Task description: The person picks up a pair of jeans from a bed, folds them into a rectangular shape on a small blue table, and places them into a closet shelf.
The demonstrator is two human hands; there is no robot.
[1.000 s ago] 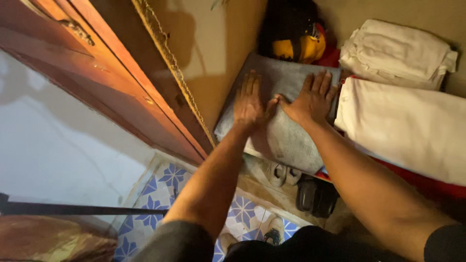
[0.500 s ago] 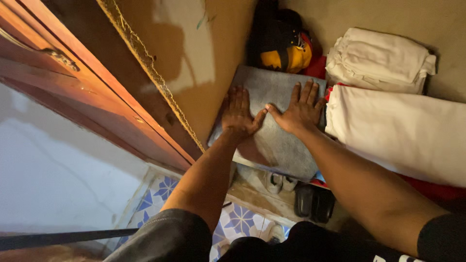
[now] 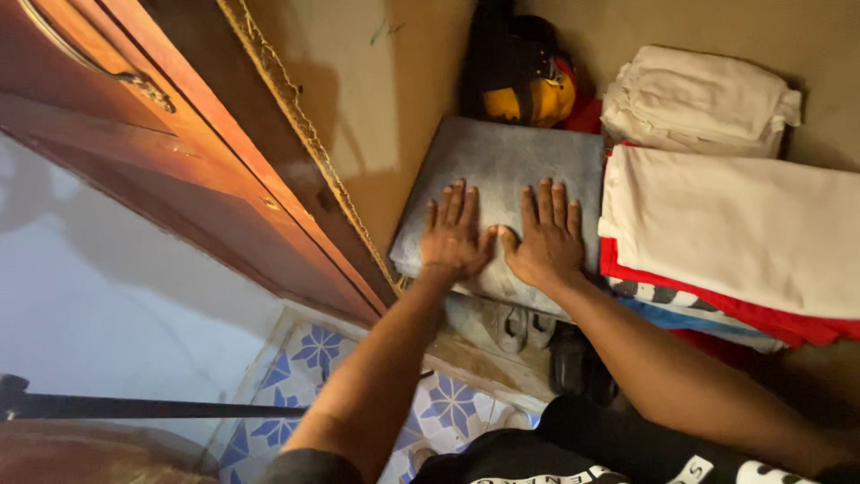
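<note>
Both palms are down flat on the folded grey cloth [image 3: 502, 179], which lies on the wardrobe shelf [image 3: 394, 99] at its left end, hard against the side wall. Left hand [image 3: 455, 235] is spread wide, fingers straight, gripping nothing; right hand [image 3: 544, 237] is the same, thumbs almost touching. Just right of the grey cloth sits a stack topped by a folded white sheet [image 3: 735, 224], with a red layer [image 3: 717, 300] under it. Behind, a yellow-and-black cap [image 3: 524, 85].
</note>
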